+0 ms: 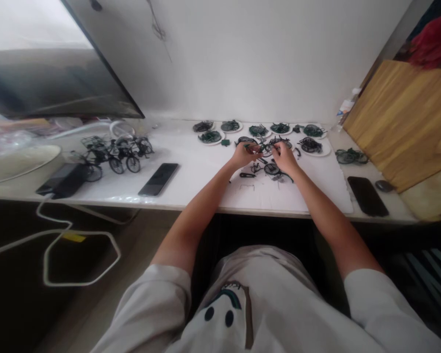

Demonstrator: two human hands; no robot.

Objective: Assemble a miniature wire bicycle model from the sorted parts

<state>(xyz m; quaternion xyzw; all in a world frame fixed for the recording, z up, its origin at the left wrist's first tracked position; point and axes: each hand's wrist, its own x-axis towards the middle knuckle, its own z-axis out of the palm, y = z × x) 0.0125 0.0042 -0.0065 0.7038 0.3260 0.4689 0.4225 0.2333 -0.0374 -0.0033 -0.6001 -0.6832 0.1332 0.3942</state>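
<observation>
Over the white work surface (206,184), my left hand (243,156) pinches a small dark-green model bicycle part, apparently the frame. Close beside it, the fingers of my right hand (284,158) are closed at the other side of the same piece, around a small spoked wheel (267,151). Exactly where the fingertips grip is too small to make out. Just below my hands lie another black spoked wheel (272,168), a black elongated piece (247,175) and several tiny loose parts. Behind them stand white plates heaped with dark-green bicycle parts, one plate (325,148) to the right.
Several assembled black model bicycles (115,154) stand at the left, near a black phone (159,179) and a black box (63,180) with a white cable. A second phone (367,196), a mouse (384,186) and a wooden board (407,122) are at the right. A monitor (59,73) overhangs the left.
</observation>
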